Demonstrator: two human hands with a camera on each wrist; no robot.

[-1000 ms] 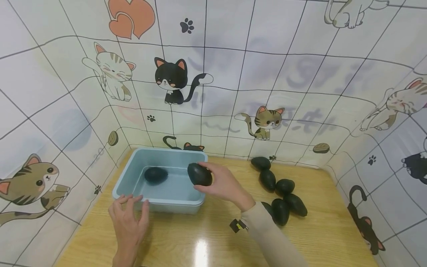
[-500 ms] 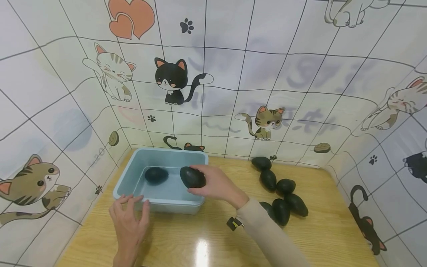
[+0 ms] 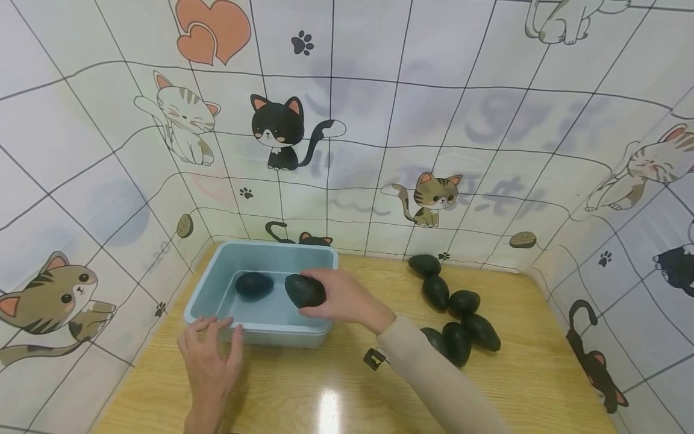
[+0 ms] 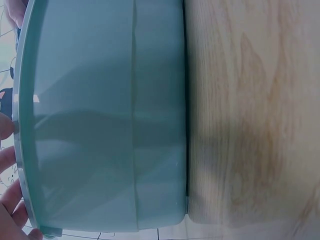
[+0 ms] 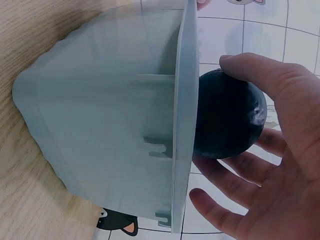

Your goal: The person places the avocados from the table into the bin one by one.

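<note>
My right hand (image 3: 344, 295) grips a dark green avocado (image 3: 303, 291) between thumb and fingers, over the right part of a light blue plastic bin (image 3: 260, 330). In the right wrist view the held avocado (image 5: 230, 115) shows just above the bin's rim (image 5: 186, 120), its lower part hidden behind it. Inside the bin, toward the left, lies another avocado (image 3: 253, 284). My left hand (image 3: 208, 355) rests its fingertips at the front left rim. The left wrist view shows those fingers (image 4: 12, 197) along the rim, beside the bin's outer wall (image 4: 90, 125).
Several more avocados (image 3: 457, 343) lie in a loose cluster on the wooden table (image 3: 368, 398), right of the bin. A cat-patterned wall covering (image 3: 358, 114) encloses the table at the back and both sides. A small black device (image 3: 374, 359) sits by the right wrist.
My right hand has moved left and slightly down with the avocado, farther over the bin. The left hand stays at the rim, and the avocado in the bin has not moved.
</note>
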